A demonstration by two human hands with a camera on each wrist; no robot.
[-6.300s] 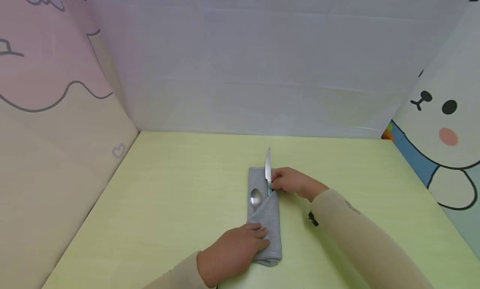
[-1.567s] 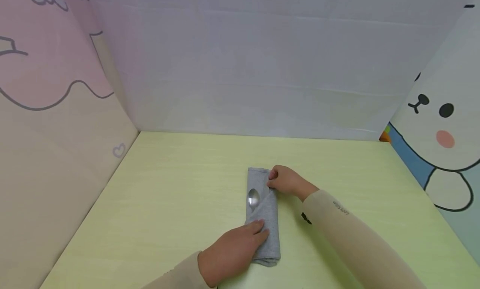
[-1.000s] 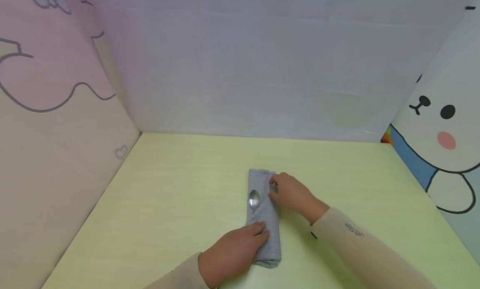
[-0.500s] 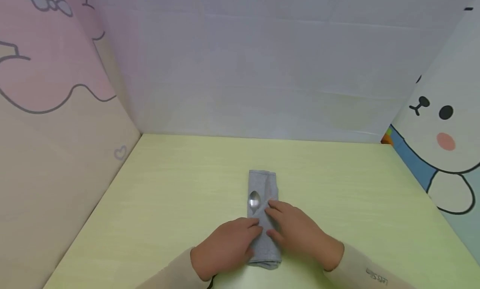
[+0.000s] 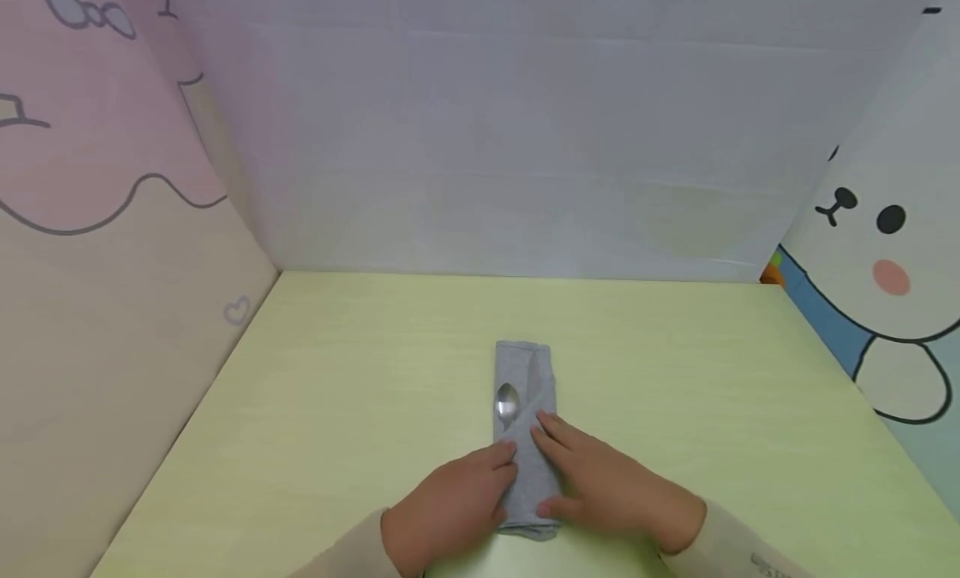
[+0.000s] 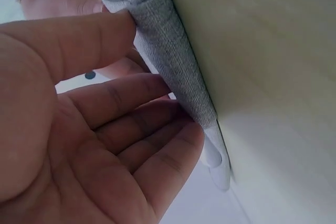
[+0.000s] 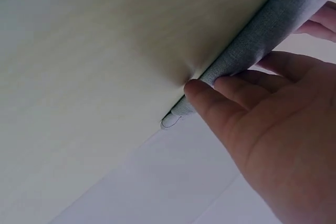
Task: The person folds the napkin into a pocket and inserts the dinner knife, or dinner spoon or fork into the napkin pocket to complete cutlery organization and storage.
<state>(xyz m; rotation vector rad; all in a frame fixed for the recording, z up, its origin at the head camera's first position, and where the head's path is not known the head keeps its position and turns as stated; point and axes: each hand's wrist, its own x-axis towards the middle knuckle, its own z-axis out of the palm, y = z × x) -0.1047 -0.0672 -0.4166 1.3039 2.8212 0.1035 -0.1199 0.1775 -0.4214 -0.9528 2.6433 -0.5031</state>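
A grey cloth napkin (image 5: 534, 469), folded into a long narrow pouch, lies on the table with its length pointing away from me. From its slanted fold shows the bowl of a metal spoon (image 5: 507, 403); the handle is hidden. My left hand (image 5: 452, 501) rests along the napkin's left side, its thumb against the near rolled end in the left wrist view. On the opposite side my right hand (image 5: 611, 482) touches the cloth with extended fingers (image 7: 210, 98), thumb near the close end. No knife is visible.
The pale yellow-green table (image 5: 360, 369) surrounds the napkin. A plain pale wall (image 5: 480, 144) rises behind it, with cartoon-printed panels (image 5: 82, 311) along the left and another panel (image 5: 892, 328) on the right.
The knife, earlier sticking up beside the spoon, has gone from sight. My right hand has left the pouch's top edge and come nearer, onto the napkin's right side. The left hand has shifted slightly left.
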